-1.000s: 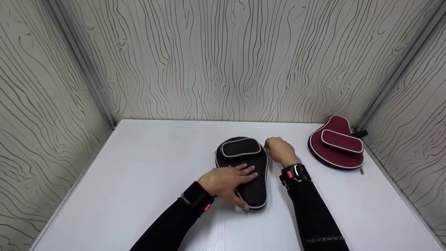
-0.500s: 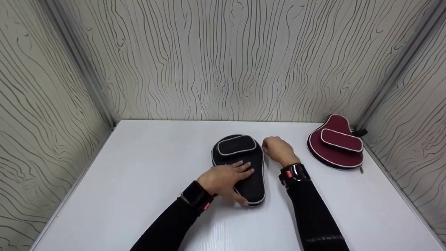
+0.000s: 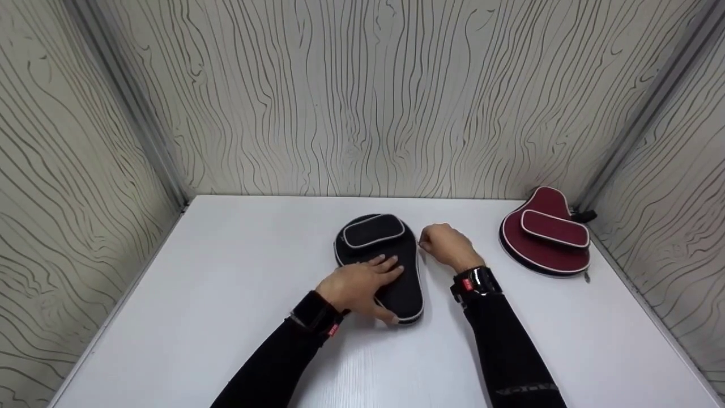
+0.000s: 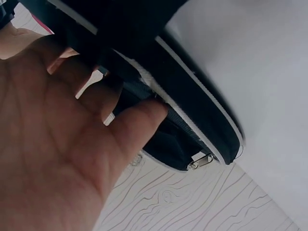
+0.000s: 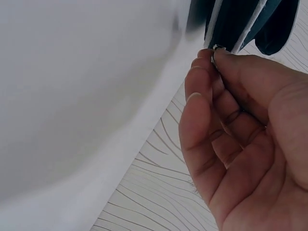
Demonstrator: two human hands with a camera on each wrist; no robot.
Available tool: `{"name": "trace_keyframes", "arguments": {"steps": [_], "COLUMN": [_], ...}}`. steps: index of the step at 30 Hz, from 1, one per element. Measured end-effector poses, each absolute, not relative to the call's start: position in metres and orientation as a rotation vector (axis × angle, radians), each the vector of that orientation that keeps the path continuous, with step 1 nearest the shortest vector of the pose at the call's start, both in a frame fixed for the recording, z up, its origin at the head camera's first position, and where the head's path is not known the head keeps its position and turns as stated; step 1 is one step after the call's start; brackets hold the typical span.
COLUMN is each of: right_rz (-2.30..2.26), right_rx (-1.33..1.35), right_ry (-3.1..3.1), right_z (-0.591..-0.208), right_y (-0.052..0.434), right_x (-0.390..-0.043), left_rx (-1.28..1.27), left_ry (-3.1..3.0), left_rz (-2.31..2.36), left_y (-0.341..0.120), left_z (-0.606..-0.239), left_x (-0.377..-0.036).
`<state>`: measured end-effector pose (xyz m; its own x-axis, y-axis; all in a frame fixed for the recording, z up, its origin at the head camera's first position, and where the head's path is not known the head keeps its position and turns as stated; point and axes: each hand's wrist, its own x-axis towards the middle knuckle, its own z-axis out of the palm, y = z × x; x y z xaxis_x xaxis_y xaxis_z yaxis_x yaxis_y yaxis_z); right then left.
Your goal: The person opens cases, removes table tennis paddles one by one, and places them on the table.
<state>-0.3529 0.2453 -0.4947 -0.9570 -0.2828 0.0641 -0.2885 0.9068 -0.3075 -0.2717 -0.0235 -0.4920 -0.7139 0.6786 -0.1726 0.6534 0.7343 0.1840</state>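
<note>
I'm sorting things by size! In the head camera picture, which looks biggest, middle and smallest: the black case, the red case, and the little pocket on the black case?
1. Black case and red case: look about alike, so no ranking.
2. Pocket: clearly smallest.

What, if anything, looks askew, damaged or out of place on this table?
Nothing stands out. The black paddle case lies flat under the left hand; the right hand pinches its zipper pull. The red case rests intact in the corner.

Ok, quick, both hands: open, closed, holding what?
Left hand: open, flat on the black case.
Right hand: pinching the zipper pull.
</note>
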Motion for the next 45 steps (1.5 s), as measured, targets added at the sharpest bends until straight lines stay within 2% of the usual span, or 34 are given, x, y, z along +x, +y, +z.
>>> {"name": "trace_keyframes", "arguments": {"steps": [45], "right_rz": [0.480], "right_rx": [0.646], "right_ry": [-3.073], "right_z": [-0.497], "right_y": [0.218], "right_x": [-0.348], "left_rx": [0.902], "left_ry": [2.791], "left_rz": [0.269], "left_y": [-0.041], "left_z": [-0.494], "left_x": [-0.286]}}
